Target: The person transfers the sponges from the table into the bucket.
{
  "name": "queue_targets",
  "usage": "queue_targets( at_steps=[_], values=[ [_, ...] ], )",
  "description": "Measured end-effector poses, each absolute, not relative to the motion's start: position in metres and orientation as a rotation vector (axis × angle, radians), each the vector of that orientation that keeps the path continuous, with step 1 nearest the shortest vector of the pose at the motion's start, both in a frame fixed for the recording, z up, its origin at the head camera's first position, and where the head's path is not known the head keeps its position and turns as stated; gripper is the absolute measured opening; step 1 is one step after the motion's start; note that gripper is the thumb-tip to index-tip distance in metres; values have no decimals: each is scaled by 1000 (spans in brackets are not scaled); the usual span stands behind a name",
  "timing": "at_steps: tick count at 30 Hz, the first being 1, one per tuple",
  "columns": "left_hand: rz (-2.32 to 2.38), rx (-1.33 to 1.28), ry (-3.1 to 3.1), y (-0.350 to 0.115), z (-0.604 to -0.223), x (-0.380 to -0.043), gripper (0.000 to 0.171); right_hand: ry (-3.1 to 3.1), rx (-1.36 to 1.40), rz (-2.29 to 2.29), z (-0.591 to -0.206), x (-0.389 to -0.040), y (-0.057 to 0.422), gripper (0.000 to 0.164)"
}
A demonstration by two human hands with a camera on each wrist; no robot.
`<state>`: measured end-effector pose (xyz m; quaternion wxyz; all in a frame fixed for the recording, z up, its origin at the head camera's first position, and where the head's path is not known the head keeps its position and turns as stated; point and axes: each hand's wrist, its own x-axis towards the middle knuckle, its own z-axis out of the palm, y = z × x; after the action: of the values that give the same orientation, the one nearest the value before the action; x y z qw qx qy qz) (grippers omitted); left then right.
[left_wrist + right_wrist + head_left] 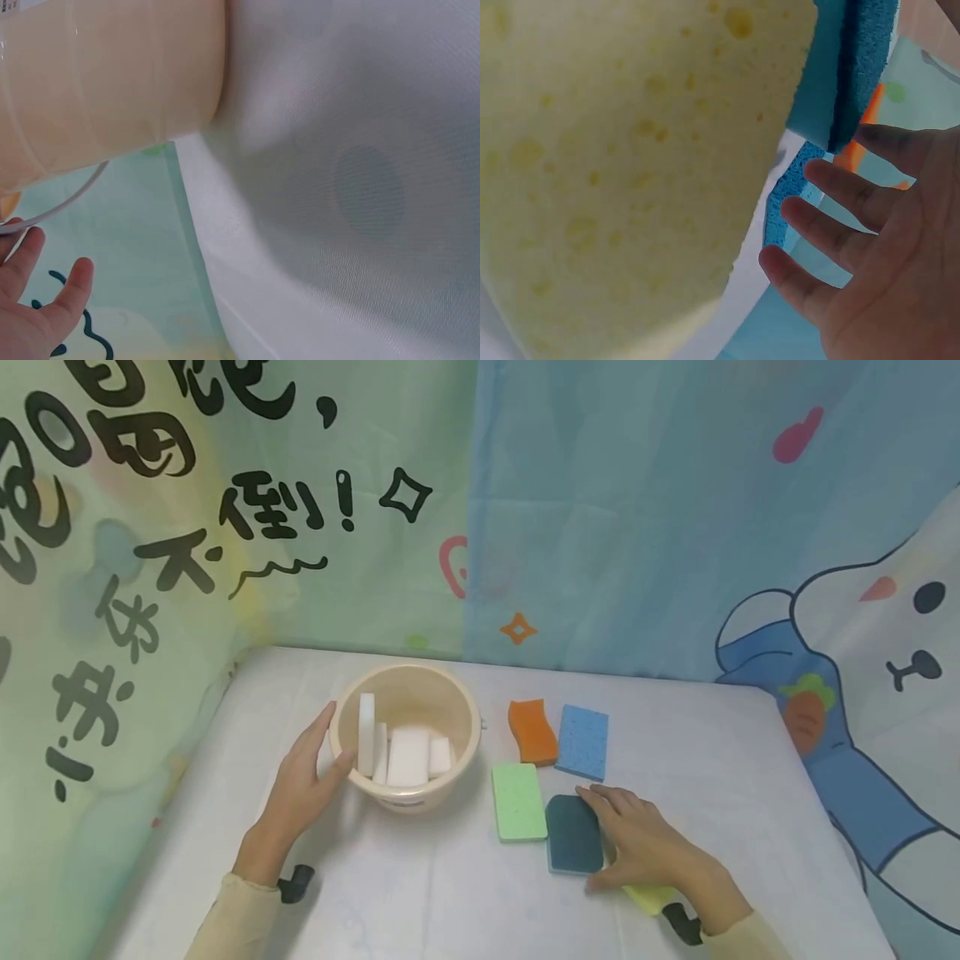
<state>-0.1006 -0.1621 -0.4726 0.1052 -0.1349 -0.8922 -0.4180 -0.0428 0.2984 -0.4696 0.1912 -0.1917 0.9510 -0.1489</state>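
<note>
My left hand [303, 785] rests against the left side of a cream bucket [465, 768], thumb and fingers spread along its rim. In the left wrist view, fingertips are right by the thin wire handle [79, 193]. Several white sponge blocks [408, 756] stand inside the bucket. My right hand [648, 839] reaches over a dark teal sponge [573, 835], fingertips at its far right corner and thumb near its lower right corner. A yellow sponge [651, 899] lies partly hidden beneath that hand; its pitted face [630, 172] fills much of the right wrist view.
Left of the teal sponge lies a light green sponge [519, 803]. Behind them are a wavy orange sponge [533, 732] and a blue sponge [582, 742]. A white cloth covers the table [420, 893]; printed curtains [600, 527] hang behind and at the sides.
</note>
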Motion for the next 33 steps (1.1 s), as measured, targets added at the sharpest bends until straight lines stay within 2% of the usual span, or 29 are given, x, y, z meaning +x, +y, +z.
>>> queue_targets(
  at_steps=[12,33],
  values=[
    [-1247,-391,-2629,-160,-474,-99,71,2727,-562,-389,-475,-42,299,118],
    [-1232,-371,-2658,-162,-472,-100,71,2714,-508,-453,-473,-45,296,115]
  ],
)
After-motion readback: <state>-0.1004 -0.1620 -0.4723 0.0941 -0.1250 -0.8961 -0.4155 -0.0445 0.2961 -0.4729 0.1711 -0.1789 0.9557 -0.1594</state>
